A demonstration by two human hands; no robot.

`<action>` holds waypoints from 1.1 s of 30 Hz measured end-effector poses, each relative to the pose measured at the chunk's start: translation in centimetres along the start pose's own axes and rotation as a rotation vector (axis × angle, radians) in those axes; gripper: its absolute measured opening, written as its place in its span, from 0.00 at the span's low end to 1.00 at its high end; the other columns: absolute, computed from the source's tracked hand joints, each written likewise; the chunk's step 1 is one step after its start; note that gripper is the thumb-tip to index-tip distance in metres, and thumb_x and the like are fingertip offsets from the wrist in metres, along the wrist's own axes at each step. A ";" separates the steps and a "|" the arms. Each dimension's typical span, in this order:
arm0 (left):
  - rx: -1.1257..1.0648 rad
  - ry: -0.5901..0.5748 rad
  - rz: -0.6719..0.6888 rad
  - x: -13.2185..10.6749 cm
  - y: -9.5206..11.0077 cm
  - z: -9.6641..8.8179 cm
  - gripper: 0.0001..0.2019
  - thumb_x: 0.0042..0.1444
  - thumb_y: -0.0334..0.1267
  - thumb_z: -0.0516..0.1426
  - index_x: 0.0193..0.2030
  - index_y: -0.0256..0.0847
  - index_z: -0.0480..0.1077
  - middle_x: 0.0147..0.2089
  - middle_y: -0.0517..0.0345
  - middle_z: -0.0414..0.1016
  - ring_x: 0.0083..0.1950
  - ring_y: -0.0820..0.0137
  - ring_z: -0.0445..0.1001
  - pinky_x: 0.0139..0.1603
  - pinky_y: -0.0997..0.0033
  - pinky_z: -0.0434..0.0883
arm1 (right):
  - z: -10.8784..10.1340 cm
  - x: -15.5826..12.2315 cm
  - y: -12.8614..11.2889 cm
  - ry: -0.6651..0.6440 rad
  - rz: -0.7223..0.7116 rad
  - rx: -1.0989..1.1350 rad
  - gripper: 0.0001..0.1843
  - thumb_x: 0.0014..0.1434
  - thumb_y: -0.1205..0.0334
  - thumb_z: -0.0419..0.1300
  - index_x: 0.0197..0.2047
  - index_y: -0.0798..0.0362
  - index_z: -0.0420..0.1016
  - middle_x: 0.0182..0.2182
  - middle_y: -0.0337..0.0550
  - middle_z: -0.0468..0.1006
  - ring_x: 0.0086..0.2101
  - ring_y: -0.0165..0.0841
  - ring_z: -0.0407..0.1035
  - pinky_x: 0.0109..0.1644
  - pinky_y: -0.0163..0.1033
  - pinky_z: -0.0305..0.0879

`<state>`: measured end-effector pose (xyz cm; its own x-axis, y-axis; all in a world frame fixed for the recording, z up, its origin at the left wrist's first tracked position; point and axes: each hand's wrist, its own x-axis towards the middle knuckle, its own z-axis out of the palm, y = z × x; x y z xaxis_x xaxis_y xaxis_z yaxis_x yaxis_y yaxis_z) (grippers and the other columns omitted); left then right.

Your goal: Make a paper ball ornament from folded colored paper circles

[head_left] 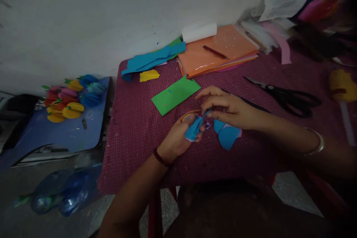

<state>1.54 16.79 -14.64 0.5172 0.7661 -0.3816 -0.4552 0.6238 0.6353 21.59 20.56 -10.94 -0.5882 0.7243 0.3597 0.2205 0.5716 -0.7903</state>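
My left hand [178, 137] is closed around a blue paper piece [192, 130], which bends in the palm. A thin yellow and pinkish edge shows by the thumb; what it belongs to I cannot make out. Just above it, my right hand [227, 108] pinches a narrow blue tip between thumb and finger. Whether that tip is part of the held paper or a separate scrap I cannot tell. Under the right hand lie rounded blue paper cutouts [228, 137] with a pink edge. A green paper sheet [175, 95] lies flat beyond my hands.
Black-handled scissors [290, 96] lie at right, near a yellow-headed tool [341, 85]. Behind are orange sheets [214, 54] with a pencil [216, 51], blue strips [153, 58] and a yellow scrap [149, 75]. Colourful paper fruits [69, 96] and plastic bottles [78, 189] are at left.
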 end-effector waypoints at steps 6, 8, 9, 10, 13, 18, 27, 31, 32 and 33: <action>-0.125 0.069 -0.087 0.6 0.4 0.0 0.25 0.69 0.54 0.39 0.43 0.38 0.69 0.30 0.48 0.77 0.25 0.68 0.73 0.24 0.72 0.68 | -0.4 -0.4 -0.3 0.051 0.309 -0.017 0.07 0.61 0.57 0.57 0.35 0.51 0.69 0.27 0.36 0.71 0.28 0.30 0.66 0.32 0.37 0.61; -0.150 0.104 -0.053 0.6 0.4 0.1 0.26 0.70 0.53 0.37 0.42 0.38 0.69 0.31 0.49 0.77 0.26 0.68 0.74 0.27 0.72 0.70 | 0.1 -0.8 -0.3 0.172 0.334 -0.123 0.07 0.58 0.58 0.57 0.32 0.51 0.65 0.25 0.35 0.69 0.26 0.30 0.63 0.31 0.37 0.57; -0.153 0.119 -0.037 0.6 0.4 0.2 0.26 0.70 0.53 0.37 0.43 0.38 0.70 0.31 0.49 0.77 0.27 0.69 0.75 0.28 0.72 0.71 | 0.4 -1.0 -0.3 0.218 0.328 -0.189 0.07 0.57 0.59 0.57 0.32 0.50 0.63 0.24 0.34 0.67 0.25 0.29 0.61 0.30 0.37 0.56; -0.150 0.132 -0.024 0.6 0.4 0.3 0.27 0.70 0.53 0.38 0.44 0.38 0.70 0.30 0.49 0.77 0.28 0.69 0.75 0.30 0.72 0.71 | 0.6 -1.1 -0.3 0.248 0.314 -0.254 0.07 0.57 0.59 0.57 0.31 0.50 0.62 0.23 0.34 0.66 0.25 0.29 0.60 0.30 0.37 0.54; -0.126 0.148 0.002 0.6 0.2 0.4 0.25 0.68 0.56 0.43 0.48 0.38 0.71 0.31 0.51 0.77 0.29 0.69 0.76 0.33 0.70 0.73 | 1.4 -1.6 -0.4 0.220 0.263 -0.403 0.04 0.58 0.61 0.55 0.34 0.49 0.63 0.25 0.36 0.69 0.25 0.30 0.60 0.31 0.38 0.53; -0.133 0.177 0.008 0.8 -0.2 0.5 0.22 0.66 0.56 0.48 0.43 0.41 0.73 0.38 0.53 0.79 0.39 0.66 0.78 0.41 0.65 0.74 | 3.4 -1.6 -1.1 -0.020 0.145 -0.579 0.05 0.61 0.64 0.53 0.38 0.51 0.70 0.32 0.44 0.76 0.33 0.36 0.68 0.37 0.40 0.58; -0.002 0.093 0.052 -0.2 0.1 0.0 0.20 0.53 0.43 0.65 0.51 0.41 0.71 0.37 0.56 0.78 0.35 0.69 0.77 0.37 0.67 0.76 | -2.2 -1.3 -1.8 -0.076 0.071 -0.414 0.18 0.64 0.54 0.58 0.54 0.52 0.73 0.43 0.47 0.77 0.42 0.39 0.70 0.47 0.42 0.60; 0.029 0.103 0.080 -0.3 0.4 -0.3 0.22 0.51 0.34 0.66 0.53 0.41 0.70 0.35 0.59 0.76 0.32 0.74 0.73 0.32 0.73 0.73 | -4.4 -3.8 -0.6 -0.276 0.165 -0.428 0.10 0.65 0.61 0.55 0.45 0.51 0.77 0.40 0.44 0.76 0.39 0.36 0.71 0.44 0.40 0.61; 0.037 0.093 0.081 -0.3 0.4 -0.3 0.21 0.52 0.33 0.66 0.53 0.41 0.70 0.35 0.59 0.75 0.31 0.74 0.72 0.31 0.74 0.72 | -4.2 -4.5 -0.3 -0.371 0.168 -0.429 0.10 0.65 0.61 0.55 0.44 0.51 0.77 0.39 0.44 0.76 0.39 0.36 0.71 0.44 0.39 0.62; 0.043 0.083 0.080 -0.3 0.4 -0.3 0.21 0.52 0.33 0.66 0.53 0.41 0.71 0.35 0.60 0.75 0.31 0.75 0.72 0.30 0.75 0.71 | -3.8 -5.2 0.0 -0.428 0.169 -0.442 0.09 0.64 0.61 0.56 0.44 0.50 0.76 0.39 0.43 0.76 0.38 0.35 0.71 0.43 0.39 0.62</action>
<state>0.98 16.81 -14.49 0.4179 0.8246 -0.3813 -0.4602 0.5540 0.6937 27.62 18.29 -10.90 -0.7555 0.6529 -0.0542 0.5842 0.6339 -0.5068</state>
